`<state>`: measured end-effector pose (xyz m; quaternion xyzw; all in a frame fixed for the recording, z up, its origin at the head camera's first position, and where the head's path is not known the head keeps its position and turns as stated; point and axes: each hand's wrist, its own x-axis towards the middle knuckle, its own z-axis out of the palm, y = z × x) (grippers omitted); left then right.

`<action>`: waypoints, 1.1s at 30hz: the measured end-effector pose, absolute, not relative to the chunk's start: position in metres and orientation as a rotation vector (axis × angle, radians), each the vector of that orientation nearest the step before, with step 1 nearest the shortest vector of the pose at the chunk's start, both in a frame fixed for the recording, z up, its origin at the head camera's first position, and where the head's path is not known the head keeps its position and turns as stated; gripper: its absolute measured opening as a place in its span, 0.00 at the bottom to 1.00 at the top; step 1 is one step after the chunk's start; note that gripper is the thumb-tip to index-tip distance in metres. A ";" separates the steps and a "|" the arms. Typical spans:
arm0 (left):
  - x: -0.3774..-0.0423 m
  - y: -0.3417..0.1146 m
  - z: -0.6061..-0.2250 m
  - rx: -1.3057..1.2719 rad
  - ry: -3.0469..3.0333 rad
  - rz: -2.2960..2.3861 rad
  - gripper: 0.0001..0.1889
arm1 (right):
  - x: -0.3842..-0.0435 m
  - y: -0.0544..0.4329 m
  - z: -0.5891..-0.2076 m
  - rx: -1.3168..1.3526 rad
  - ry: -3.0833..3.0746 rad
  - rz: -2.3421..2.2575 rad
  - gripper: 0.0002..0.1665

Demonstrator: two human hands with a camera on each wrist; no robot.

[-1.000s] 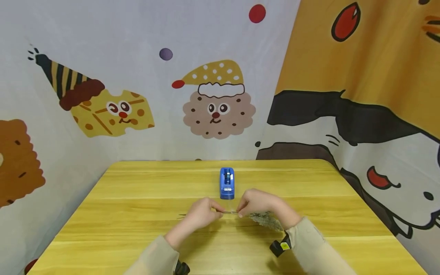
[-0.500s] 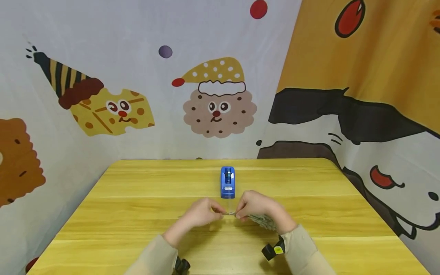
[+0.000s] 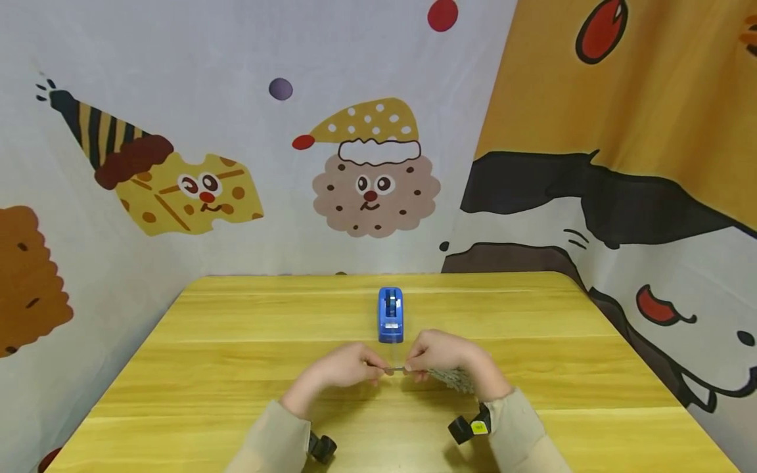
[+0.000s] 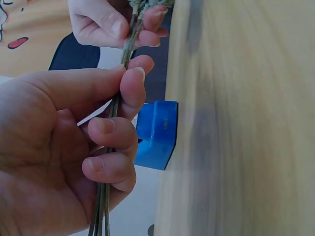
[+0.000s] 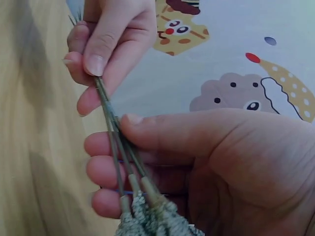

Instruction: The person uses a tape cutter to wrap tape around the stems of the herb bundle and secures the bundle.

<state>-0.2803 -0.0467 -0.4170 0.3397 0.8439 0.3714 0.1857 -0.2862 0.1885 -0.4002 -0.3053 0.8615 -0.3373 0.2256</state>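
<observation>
A bundle of thin stems (image 4: 114, 104) with rough grey-green flower heads (image 5: 155, 219) is held level above the table by both hands. My left hand (image 3: 347, 365) pinches the stems between thumb and index finger, the other fingers curled round their lower part. Just under the flower heads my right hand (image 3: 442, 351) grips the bundle, thumb on top and fingers beneath. Between the hands a glossy clear strip of tape (image 5: 111, 109) lies on the stems. Beyond them stands a blue tape dispenser (image 3: 390, 315), with a faint clear strip reaching from it toward the stems.
The light wooden table (image 3: 236, 315) has a rounded back edge. Behind it hangs a cartoon-printed curtain (image 3: 236, 118). A black wrist camera (image 3: 322, 449) hangs below the left sleeve, and another black wrist camera (image 3: 467, 428) below the right one.
My left hand has shifted slightly right, closer to the right hand, and its fingers have moved on the stems. Stem ends once visible left of it are now hidden. The dispenser has stayed put.
</observation>
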 end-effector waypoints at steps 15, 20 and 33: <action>-0.285 -0.040 -0.413 0.930 2.441 0.952 0.09 | -0.295 0.190 -0.402 -0.853 2.341 -0.967 0.08; -0.283 -0.042 -0.413 0.888 2.406 0.999 0.08 | -0.296 0.188 -0.404 -0.857 2.363 -0.968 0.07; -0.289 -0.047 -0.415 0.933 2.322 0.978 0.13 | -0.295 0.185 -0.405 -0.820 2.448 -0.937 0.06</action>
